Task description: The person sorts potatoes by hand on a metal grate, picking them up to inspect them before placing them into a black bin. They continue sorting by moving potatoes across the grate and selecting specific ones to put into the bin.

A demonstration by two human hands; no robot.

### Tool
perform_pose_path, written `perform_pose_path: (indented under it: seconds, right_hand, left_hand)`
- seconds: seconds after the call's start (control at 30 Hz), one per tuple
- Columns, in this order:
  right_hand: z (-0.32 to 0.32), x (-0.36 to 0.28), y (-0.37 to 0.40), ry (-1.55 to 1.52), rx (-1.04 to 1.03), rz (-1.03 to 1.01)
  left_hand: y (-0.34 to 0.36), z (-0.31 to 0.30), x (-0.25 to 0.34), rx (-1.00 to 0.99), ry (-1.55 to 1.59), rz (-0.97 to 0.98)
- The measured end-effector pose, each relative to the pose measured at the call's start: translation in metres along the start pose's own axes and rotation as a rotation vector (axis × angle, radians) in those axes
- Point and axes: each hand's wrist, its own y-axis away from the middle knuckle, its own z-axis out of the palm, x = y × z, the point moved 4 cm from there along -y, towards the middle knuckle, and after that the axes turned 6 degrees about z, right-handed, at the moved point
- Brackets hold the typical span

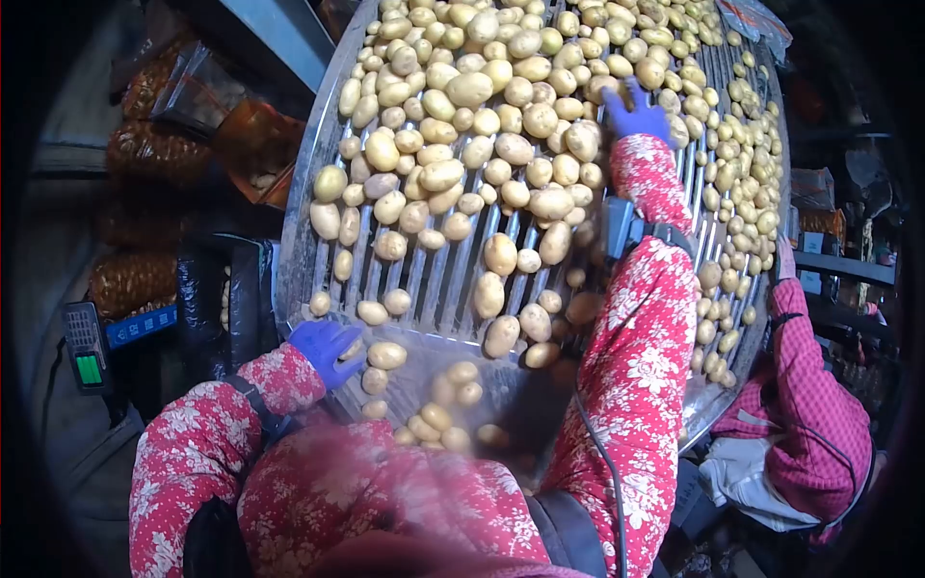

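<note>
Many pale yellow potatoes (pixel 470 90) cover a slatted metal sorting table (pixel 416 279) before me. My right hand (pixel 638 114), in a purple glove, reaches far over the table, its fingers spread among the potatoes and touching some. I cannot see it gripping any. At the near left corner is my left hand (pixel 328 353), also purple-gloved, with fingers apart beside a partly hidden potato (pixel 353 349). Close to it, a loose potato (pixel 386 355) lies on the smooth metal lip (pixel 429 349). Several blurred potatoes (pixel 436 416) are below that lip, near my body.
Another person in a pink checked sleeve (pixel 814 385) stands on the right, at the table's side. Filled net sacks (pixel 135 284) and a device with green lights (pixel 89 369) are on the left. A blue-grey metal beam (pixel 279 37) crosses the upper left.
</note>
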Motion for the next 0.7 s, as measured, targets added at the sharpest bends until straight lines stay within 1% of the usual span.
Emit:
perform_pose_path:
  seconds: [0.03,0.07,0.1,0.13,0.17,0.2,0.23,0.27,0.3,0.33,0.37,0.4,0.43,0.5,0.53,0.57,0.6,0.63,0.67,0.7]
  right_hand:
    - [0.01,0.004,0.006,-0.177,0.041,0.098]
    - [0.033,0.016,0.011,-0.174,0.143,-0.019]
    - [0.038,0.02,0.023,-0.288,-0.036,0.009]
    - [0.027,0.014,0.045,-0.369,-0.015,-0.095]
    - [0.043,0.017,0.057,-0.379,0.054,-0.206]
    - [0.042,0.014,0.083,-0.364,-0.066,-0.229]
    - [0.038,0.011,0.109,-0.24,-0.153,-0.18]
    - [0.038,0.014,0.13,-0.349,-0.264,-0.257]
    - [0.03,0.014,0.157,-0.331,-0.267,-0.212]
    - [0.016,0.011,0.183,-0.327,-0.33,-0.25]
    - [0.01,0.011,0.203,-0.365,-0.349,-0.296]
    - [0.01,0.011,0.218,-0.341,-0.363,-0.348]
    - [0.006,0.006,0.226,-0.238,-0.51,-0.388]
    - [-0.018,-0.004,0.234,-0.089,-0.874,-0.478]
    - [-0.017,-0.005,0.224,-0.152,-1.054,-0.476]
    - [-0.019,-0.012,0.201,-0.08,-0.893,-0.457]
    - [0.003,-0.006,0.162,-0.222,-0.709,-0.313]
    - [-0.028,-0.029,0.144,-0.622,-0.654,-0.036]
    - [-0.033,-0.045,0.113,-0.784,-0.566,-0.1]
    - [-0.003,-0.064,0.052,-0.713,-0.316,-0.318]
  left_hand:
    - [0.001,0.002,0.0,0.021,0.018,0.014]
    - [0.002,0.004,0.0,0.019,0.011,0.005]
    - [0.002,0.005,0.0,0.022,0.001,0.01]
    - [0.004,0.007,0.001,0.024,-0.008,0.011]
    - [0.005,0.005,0.002,0.028,-0.023,0.013]
    - [0.005,0.0,0.006,0.015,-0.052,0.004]
    - [0.008,-0.001,0.007,0.029,-0.038,0.016]
    - [0.008,0.002,0.005,0.049,-0.026,0.028]
    - [0.007,0.002,0.003,0.072,-0.013,0.04]
    - [0.007,0.0,0.004,0.07,0.006,0.037]
    - [0.008,0.002,0.005,0.04,0.011,0.026]
    - [0.009,0.003,0.003,0.012,0.015,0.013]
    - [0.01,0.003,0.001,-0.015,0.016,0.0]
    - [0.009,-0.001,0.001,-0.006,0.039,0.003]
    - [0.009,-0.001,0.0,-0.004,0.049,0.003]
    - [0.011,0.0,-0.002,0.017,0.029,0.02]
    - [0.013,0.005,-0.005,0.037,0.009,0.038]
    - [0.014,0.007,-0.006,0.06,-0.011,0.056]
    - [0.014,0.005,-0.005,0.069,-0.023,0.05]
    - [0.012,0.006,-0.005,0.059,-0.004,0.04]
